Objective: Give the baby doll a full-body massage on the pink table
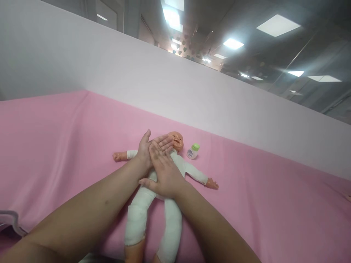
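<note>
A baby doll [172,213] with a white cloth body lies on its back on a pink sheet [241,212], arms spread and legs toward me. Above its chest, my left hand [153,144] is turned palm up with its fingers stretched out. My right hand [166,173] lies flat across the left palm, fingers extended and thumb out to the side. Both hands cover the doll's torso, and the left fingertips overlap part of its head. Beside the head stands or lies a small clear bottle [192,151] with a green cap.
A white wall panel [164,80] rises behind the pink surface. At the lower left, the sheet's edge shows a grey trim [12,215]. Ceiling lights [278,25] and glass are visible beyond the panel.
</note>
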Motion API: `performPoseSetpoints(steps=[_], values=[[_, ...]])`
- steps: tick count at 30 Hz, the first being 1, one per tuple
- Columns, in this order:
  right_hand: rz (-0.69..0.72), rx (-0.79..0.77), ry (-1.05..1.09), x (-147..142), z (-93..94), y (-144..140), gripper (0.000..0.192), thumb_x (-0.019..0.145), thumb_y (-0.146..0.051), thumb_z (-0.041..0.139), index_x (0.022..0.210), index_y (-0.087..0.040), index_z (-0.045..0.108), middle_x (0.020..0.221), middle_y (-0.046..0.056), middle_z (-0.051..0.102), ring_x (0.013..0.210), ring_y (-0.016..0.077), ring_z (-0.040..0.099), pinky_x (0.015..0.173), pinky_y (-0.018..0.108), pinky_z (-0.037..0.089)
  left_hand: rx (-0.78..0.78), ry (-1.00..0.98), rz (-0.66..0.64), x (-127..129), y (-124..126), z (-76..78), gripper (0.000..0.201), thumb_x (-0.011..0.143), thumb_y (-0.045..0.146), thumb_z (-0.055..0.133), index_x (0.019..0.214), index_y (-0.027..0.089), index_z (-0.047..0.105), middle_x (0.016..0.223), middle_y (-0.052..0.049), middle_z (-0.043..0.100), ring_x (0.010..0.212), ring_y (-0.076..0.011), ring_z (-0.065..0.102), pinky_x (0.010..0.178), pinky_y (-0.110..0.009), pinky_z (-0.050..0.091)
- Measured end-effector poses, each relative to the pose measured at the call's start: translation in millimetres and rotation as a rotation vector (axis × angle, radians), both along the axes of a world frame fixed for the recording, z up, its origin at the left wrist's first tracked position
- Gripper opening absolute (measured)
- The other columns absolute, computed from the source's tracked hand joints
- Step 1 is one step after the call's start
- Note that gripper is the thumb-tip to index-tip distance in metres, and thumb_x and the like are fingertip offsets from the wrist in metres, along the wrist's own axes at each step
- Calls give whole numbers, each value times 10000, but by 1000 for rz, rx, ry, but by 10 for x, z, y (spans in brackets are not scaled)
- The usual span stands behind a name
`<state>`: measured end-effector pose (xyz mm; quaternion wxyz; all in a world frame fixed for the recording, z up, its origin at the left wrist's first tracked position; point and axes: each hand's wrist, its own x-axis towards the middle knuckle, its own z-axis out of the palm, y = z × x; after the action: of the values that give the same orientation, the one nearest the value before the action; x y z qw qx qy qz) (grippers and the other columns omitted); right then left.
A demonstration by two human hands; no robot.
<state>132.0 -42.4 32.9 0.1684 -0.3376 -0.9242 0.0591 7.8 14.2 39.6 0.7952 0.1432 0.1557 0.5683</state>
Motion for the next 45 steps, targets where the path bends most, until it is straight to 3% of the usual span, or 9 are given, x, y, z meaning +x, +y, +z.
performPoseSetpoints(steps=[4, 12, 15, 20, 27, 35, 39, 42, 45], values=[[-94, -29, 15, 9, 11, 13, 980, 923, -674, 516, 1626, -188, 38, 1687, 126, 105, 1568, 315, 37, 1248, 596, 1, 36, 6, -67, 91, -56, -6, 721, 945, 650, 409, 1339, 73, 588, 1295, -237, 661, 1190, -340, 653, 1004, -456, 523], [-194, -46, 49, -2, -49, 74, 844, 968, -596, 487, 1613, -155, 169, 1665, 144, 198, 1562, 309, 108, 1245, 591, 68, 1, 59, -34, 34, 13, 5, 778, 936, 673, 390, 1395, 58, 519, 1311, -269, 636, 1205, -357, 639, 1030, -493, 495], [-155, -53, 66, 3, -59, 72, 822, 957, -603, 509, 1592, -148, 255, 1638, 160, 275, 1538, 308, 223, 1241, 583, 135, -26, 64, 59, -74, 75, -1, 756, 937, 667, 392, 1373, 65, 526, 1266, -262, 654, 1169, -344, 660, 971, -473, 542], [55, -33, 112, 35, -47, 56, 799, 935, -606, 550, 1560, -151, 347, 1601, 144, 369, 1509, 283, 311, 1252, 512, 202, -38, 56, 102, -186, 156, -33, 728, 928, 687, 393, 1326, 102, 566, 1229, -235, 673, 1147, -336, 670, 901, -460, 581], [54, -27, 126, 37, -3, 27, 912, 930, -655, 533, 1605, -135, 208, 1648, 149, 262, 1547, 280, 201, 1271, 499, 145, 7, 15, 25, -15, -24, 6, 738, 939, 677, 400, 1308, 68, 593, 1277, -239, 660, 1199, -333, 649, 969, -438, 554], [-165, 7, 124, -18, -47, 42, 841, 978, -618, 464, 1606, -129, 193, 1661, 132, 234, 1563, 269, 125, 1269, 515, 88, 6, 48, -77, 120, -109, 38, 773, 934, 694, 363, 1328, 71, 595, 1288, -237, 660, 1223, -331, 630, 1014, -444, 525], [-233, 26, 98, -50, -51, 28, 783, 986, -596, 461, 1580, -120, 280, 1637, 142, 295, 1548, 278, 195, 1266, 531, 82, -6, 97, -36, 7, -66, 56, 744, 941, 669, 361, 1345, 79, 569, 1260, -239, 663, 1180, -342, 651, 989, -484, 537], [-197, 26, 105, -67, -47, -1, 744, 992, -566, 466, 1554, -96, 336, 1603, 157, 360, 1524, 274, 272, 1269, 519, 105, -10, 137, 41, -113, -14, 55, 740, 940, 662, 359, 1360, 81, 546, 1238, -248, 659, 1172, -352, 653, 959, -506, 553], [-120, 14, 172, -102, -30, -75, 727, 977, -560, 498, 1538, -114, 377, 1579, 143, 411, 1489, 257, 353, 1258, 473, 211, 2, 133, 86, -193, 20, 44, 727, 941, 665, 356, 1372, 108, 540, 1254, -244, 647, 1177, -348, 649, 944, -499, 565]])
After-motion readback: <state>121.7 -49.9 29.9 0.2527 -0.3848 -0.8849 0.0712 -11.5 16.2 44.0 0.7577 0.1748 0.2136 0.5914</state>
